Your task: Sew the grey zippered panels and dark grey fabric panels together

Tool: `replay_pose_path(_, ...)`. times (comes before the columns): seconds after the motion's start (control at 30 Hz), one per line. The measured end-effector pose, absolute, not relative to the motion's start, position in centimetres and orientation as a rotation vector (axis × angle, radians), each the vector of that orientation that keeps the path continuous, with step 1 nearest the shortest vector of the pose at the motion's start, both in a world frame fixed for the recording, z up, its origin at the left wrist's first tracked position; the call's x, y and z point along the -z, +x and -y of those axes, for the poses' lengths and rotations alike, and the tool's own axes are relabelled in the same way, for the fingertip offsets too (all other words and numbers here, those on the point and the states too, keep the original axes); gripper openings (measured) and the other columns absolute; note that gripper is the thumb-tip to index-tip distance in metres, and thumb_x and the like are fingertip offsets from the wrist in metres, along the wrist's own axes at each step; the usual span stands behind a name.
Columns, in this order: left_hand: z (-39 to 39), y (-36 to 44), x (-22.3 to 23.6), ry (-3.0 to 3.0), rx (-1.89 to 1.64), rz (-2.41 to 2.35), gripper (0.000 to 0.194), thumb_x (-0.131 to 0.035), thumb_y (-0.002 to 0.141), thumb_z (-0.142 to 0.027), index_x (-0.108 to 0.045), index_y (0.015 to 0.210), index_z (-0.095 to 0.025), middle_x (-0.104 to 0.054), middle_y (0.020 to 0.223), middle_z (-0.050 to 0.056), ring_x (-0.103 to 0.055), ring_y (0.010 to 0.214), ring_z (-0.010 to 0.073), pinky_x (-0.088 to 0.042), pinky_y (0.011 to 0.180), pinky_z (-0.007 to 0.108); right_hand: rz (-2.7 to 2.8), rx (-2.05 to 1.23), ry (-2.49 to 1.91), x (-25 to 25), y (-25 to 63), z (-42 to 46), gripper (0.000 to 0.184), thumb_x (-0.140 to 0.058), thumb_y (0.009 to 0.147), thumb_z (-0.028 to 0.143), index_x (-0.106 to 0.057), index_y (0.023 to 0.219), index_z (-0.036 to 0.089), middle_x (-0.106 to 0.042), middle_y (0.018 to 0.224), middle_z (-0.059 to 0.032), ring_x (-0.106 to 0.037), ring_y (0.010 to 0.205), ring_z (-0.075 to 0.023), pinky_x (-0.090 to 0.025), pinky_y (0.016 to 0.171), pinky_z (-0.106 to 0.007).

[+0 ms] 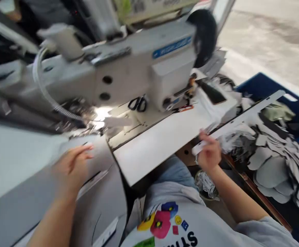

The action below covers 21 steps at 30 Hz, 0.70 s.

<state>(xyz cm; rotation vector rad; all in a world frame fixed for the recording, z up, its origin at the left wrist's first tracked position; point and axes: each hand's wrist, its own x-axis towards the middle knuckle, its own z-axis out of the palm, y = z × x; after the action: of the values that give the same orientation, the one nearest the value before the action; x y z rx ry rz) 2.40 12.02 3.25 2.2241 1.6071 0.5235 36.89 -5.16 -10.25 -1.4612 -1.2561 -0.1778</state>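
The left hand [71, 168] lies open, fingers loosely spread and gripping nothing, its fingertips on a large gray fabric panel [99, 202] that spreads over the near side of the work surface. The right hand [209, 152] is closed on the end of a long white strip [244, 115], which runs up and away over a blue bin [275, 87]. The bin is heaped with gray cut fabric pieces [271, 173]. Between the hands, a white board [159, 145] extends from the sewing machine table. Past it stands an industrial sewing machine [144, 65], with black-handled scissors [137, 104] lying at its base. A small heap of white scraps [206, 185] sits below the right forearm, beside the person's gray printed T-shirt [164, 219].
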Motion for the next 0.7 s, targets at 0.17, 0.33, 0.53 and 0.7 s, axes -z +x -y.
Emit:
replay_pose_path(0.17,-7.6,4.1,-0.7,1.344,-0.112,-1.036,0.082,-0.06,0.086,-0.041,-0.025,0.159,-0.022,-0.062,0.133,0.013,-0.06,0.063,0.01,-0.056,0.067,0.032,2.157,-0.796,-0.606,10.6,24.8,8.2,0.027,-0.038,0.105,0.032,-0.061,0.096,0.021,-0.071,0.12,-0.0088,-0.056,0.132,-0.0139,-0.05,0.108,-0.026)
replay_pose_path(0.33,-5.2,5.9,0.1,1.026,-0.251,-1.105,0.106,-0.065,0.087,-0.017,0.011,0.16,-0.019,-0.066,0.087,0.002,-0.061,0.056,0.0106,-0.048,0.051,0.022,2.023,-1.07,-0.341,8.3,21.6,7.5,0.016,-0.039,0.103,0.02,-0.053,0.095,0.02,-0.068,0.126,-0.0138,-0.049,0.139,-0.0141,-0.049,0.11,-0.03)
replay_pose_path(0.53,-4.8,4.9,0.8,1.031,-0.302,-1.14,0.095,-0.058,0.088,-0.008,0.002,0.161,-0.021,-0.06,0.069,-0.007,-0.056,0.044,0.0081,-0.044,0.042,0.017,2.032,-0.955,-0.286,6.6,21.9,6.6,0.017,-0.039,0.105,0.03,-0.051,0.096,0.022,-0.069,0.127,-0.0148,-0.064,0.122,-0.0147,-0.055,0.098,-0.029)
replay_pose_path(0.7,-5.2,4.9,0.8,0.957,-0.334,-1.128,0.095,-0.054,0.088,-0.004,0.004,0.16,-0.024,-0.061,0.066,-0.007,-0.062,0.045,0.0113,-0.048,0.043,0.018,2.015,-0.598,-0.612,5.0,25.9,3.7,0.02,-0.039,0.101,0.021,-0.058,0.108,0.02,-0.071,0.118,-0.0136,-0.07,0.099,-0.0156,-0.058,0.08,-0.028)
